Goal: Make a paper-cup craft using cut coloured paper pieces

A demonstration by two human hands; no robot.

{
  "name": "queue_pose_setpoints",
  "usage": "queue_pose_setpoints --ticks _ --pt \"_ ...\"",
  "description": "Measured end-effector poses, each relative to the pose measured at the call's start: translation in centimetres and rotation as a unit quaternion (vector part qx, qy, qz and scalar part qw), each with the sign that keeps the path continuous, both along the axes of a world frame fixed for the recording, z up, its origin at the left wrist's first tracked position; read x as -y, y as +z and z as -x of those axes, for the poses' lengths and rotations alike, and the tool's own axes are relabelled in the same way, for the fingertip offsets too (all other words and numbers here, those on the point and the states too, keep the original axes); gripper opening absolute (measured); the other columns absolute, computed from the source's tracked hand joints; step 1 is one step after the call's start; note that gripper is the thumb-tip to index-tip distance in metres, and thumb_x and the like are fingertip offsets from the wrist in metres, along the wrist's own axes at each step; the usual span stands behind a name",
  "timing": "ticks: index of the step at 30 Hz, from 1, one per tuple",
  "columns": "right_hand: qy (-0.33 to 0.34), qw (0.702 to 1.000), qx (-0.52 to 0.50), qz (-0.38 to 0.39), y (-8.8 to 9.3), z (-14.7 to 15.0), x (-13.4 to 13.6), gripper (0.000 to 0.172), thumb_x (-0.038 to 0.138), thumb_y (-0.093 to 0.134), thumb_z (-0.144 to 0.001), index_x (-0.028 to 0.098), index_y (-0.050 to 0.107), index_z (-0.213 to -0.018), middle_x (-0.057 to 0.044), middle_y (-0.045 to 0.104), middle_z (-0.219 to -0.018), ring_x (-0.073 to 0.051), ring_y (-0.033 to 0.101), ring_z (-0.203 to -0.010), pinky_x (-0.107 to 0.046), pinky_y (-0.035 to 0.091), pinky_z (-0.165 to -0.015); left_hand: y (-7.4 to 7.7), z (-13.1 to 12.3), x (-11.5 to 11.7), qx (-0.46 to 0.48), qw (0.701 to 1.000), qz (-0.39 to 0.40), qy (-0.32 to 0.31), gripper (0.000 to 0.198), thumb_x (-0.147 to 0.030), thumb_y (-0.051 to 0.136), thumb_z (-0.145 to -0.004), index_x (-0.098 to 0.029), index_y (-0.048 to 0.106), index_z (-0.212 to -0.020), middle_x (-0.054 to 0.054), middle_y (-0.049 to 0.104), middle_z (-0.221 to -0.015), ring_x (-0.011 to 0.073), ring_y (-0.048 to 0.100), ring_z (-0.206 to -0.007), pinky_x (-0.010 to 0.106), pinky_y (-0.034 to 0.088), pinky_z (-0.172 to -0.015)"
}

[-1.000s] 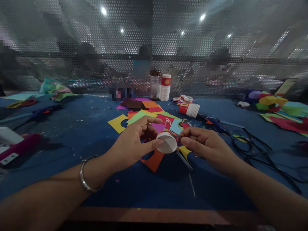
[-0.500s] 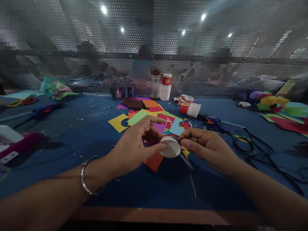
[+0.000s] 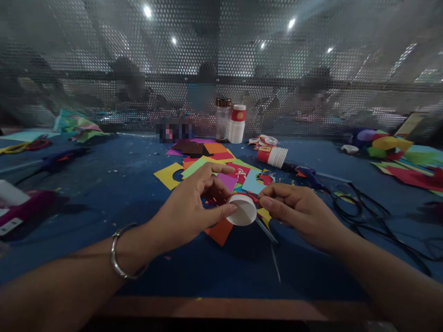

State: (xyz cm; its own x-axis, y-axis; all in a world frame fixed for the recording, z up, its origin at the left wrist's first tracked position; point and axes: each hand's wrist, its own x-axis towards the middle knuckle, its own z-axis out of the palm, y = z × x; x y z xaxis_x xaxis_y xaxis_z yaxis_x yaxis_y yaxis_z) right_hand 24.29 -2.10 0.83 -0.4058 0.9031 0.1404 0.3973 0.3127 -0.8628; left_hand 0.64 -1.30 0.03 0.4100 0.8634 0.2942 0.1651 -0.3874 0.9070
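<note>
My left hand [image 3: 195,207] grips the cup [image 3: 245,214], tilted above the counter [image 3: 207,281]; my right hand [image 3: 297,207] is pinched together beside its edge, on what I can't tell. I seem to be working that edge, which calls for steady holding.

No legible text, blurred gold emblem [image 3: 240,115] on paper-cup stack [image 3: 236,133] near far edge of worktop [image 3: 138,184], unreadable white marks [image 3: 241,173] on red paper [image 3: 233,167]

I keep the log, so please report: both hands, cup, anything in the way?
Left hand holding paper cup, mouth toward camera. Right hand pinching unidentified thin item at cup's edge. Orange paper below.
</note>
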Motion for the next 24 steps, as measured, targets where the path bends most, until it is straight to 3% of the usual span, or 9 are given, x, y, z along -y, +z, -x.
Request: queue_pose_setpoints --ticks 6,16,21,24 --pt "-0.031 0.999 -0.034 0.011 -0.4 -0.2 -0.3 0.041 0.058 0.061 -0.091 0.018 0.061 -0.079 0.009 0.030 -0.056 -0.006 0.021 -0.046 -0.023 0.017 -0.041 -0.1 0.0 0.0 0.015 1.000 0.009 0.015 0.057 -0.029 0.077 -0.083 -0.020 0.047 -0.130 0.000 0.068 -0.091 0.0166 0.068 -0.083 0.033 0.053 -0.079" --pt "-0.032 0.999 -0.026 0.011 -0.1 0.0 -0.1 0.040 0.056 0.064 -0.089 0.017 0.064 -0.085 0.007 0.036 -0.058 -0.007 0.024 -0.048 -0.022 0.018 -0.041 0.2 -0.1 0.2 0.022 0.999 0.009 0.041 0.066 -0.028 0.077 -0.082 -0.021 0.042 -0.138 0.002 0.070 -0.095 0.0179 0.069 -0.087 0.035 0.053 -0.084" --pt "-0.066 0.998 0.011 -0.017 -0.4 -0.4 -0.7 0.039 0.057 0.060 -0.089 0.018 0.062 -0.082 0.007 0.037 -0.056 -0.008 0.027 -0.048 -0.024 0.020 -0.044 -0.1 0.1 -0.9 0.089 0.990 0.090 0.059 0.063 -0.027 0.082 -0.076 -0.020 0.050 -0.130 0.001 0.069 -0.093 0.0146 0.067 -0.081 0.028 0.054 -0.075" --pt "-0.109 0.989 0.075 -0.068 -0.8 -0.9 -1.4 0.039 0.057 0.059 -0.088 0.018 0.064 -0.085 0.005 0.046 -0.058 -0.010 0.035 -0.051 -0.025 0.026 -0.048 -0.3 0.2 -1.8 0.131 0.978 0.150 0.065 0.060 -0.024 0.086 -0.070 -0.017 0.057 -0.122 0.003 0.069 -0.097 0.0139 0.066 -0.084 0.026 0.054 -0.074"
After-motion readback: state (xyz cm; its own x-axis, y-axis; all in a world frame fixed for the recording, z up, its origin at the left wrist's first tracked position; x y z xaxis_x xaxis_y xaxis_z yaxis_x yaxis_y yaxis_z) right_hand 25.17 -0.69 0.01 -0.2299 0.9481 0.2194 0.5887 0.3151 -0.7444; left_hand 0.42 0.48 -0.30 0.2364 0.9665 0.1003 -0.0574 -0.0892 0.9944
